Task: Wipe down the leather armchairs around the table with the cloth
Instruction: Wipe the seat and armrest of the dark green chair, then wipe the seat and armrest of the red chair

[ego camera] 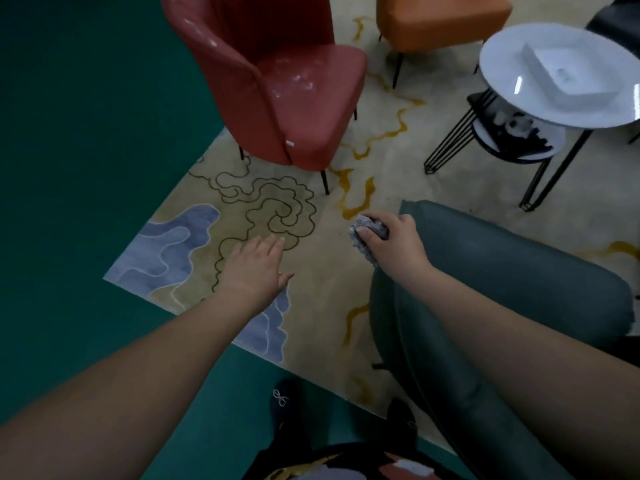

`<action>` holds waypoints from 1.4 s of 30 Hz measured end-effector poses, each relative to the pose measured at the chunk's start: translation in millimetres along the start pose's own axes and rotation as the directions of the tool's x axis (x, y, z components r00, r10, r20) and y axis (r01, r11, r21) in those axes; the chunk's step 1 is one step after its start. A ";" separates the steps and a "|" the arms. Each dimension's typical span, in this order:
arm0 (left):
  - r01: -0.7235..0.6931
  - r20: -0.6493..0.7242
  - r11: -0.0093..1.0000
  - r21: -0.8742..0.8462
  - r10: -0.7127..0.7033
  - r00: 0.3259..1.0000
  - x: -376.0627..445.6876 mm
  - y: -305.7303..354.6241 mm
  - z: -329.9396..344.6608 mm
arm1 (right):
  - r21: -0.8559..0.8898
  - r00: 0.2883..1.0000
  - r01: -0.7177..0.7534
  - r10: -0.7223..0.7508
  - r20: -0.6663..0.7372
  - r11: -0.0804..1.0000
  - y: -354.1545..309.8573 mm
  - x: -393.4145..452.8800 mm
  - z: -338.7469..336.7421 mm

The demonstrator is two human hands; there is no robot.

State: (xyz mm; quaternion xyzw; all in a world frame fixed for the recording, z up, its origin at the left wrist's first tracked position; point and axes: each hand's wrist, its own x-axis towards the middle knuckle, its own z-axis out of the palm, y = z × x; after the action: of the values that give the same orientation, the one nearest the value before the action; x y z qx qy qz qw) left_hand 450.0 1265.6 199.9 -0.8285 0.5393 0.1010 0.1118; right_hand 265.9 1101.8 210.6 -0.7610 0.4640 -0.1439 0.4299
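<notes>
My right hand (394,237) grips a bunched grey cloth (367,235) at the left edge of the grey-green leather armchair (512,271), which fills the lower right. My left hand (254,266) hovers over the rug with its fingers straight and holds nothing. A red leather armchair (277,81) stands at the top centre with pale smears on its seat. Behind it an orange armchair (440,19) is partly cut off by the top edge.
A round white table (512,88) on black wire legs stands at the upper right, with a square white dish on top and a lower shelf holding dark items. A patterned beige rug (346,306) lies on green floor (86,168). My dark shoes (287,400) show at the bottom.
</notes>
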 end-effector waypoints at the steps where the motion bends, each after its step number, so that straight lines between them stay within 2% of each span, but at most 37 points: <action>1: -0.010 -0.008 1.000 0.026 0.010 1.000 -1.0 -19.9 -0.3 | -0.012 1.000 -0.006 0.006 0.005 1.000 -13.4 3.1 13.8; 6: -0.072 0.007 0.985 0.158 0.072 0.997 -4.2 -105.1 -0.2 | -0.021 0.999 -0.040 0.040 0.015 0.999 -67.2 18.4 78.4; 12: -0.046 0.033 0.993 0.106 0.043 0.999 15.5 -154.9 2.2 | -0.105 1.000 -0.029 0.029 -0.007 0.994 -82.1 39.6 100.6; 16: -0.013 0.036 1.000 0.027 0.012 0.999 37.7 -163.4 2.0 | -0.189 0.996 -0.061 0.047 -0.074 0.980 -80.8 64.6 93.7; 19: -0.038 0.025 0.999 -0.013 0.039 0.999 69.6 -164.8 -4.8 | -0.206 0.995 -0.069 0.052 -0.090 0.976 -81.8 90.7 89.0; 25: -0.085 -0.010 0.996 -0.001 0.085 0.996 161.1 -172.5 -32.5 | -0.172 0.995 -0.082 0.070 -0.071 0.982 -92.4 175.9 80.6; 32: -0.026 -0.013 0.997 -0.066 0.025 1.000 253.5 -192.2 -74.0 | -0.179 0.996 -0.058 0.044 -0.079 0.982 -110.7 279.8 69.2; 36: -0.017 0.018 0.999 -0.049 0.018 1.000 290.2 -203.1 -86.0 | -0.148 0.996 -0.054 0.044 -0.072 0.988 -123.0 326.9 68.8; 42: -0.079 0.041 0.997 -0.015 0.080 0.996 367.9 -218.3 -101.7 | -0.114 0.994 -0.053 0.042 -0.096 0.992 -128.3 393.6 66.6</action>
State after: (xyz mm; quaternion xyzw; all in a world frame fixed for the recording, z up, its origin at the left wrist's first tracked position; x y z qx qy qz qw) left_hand 801.2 1001.1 207.7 -0.8049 0.5687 0.1259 0.1134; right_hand 589.5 835.4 201.7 -0.7659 0.5094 -0.1416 0.3658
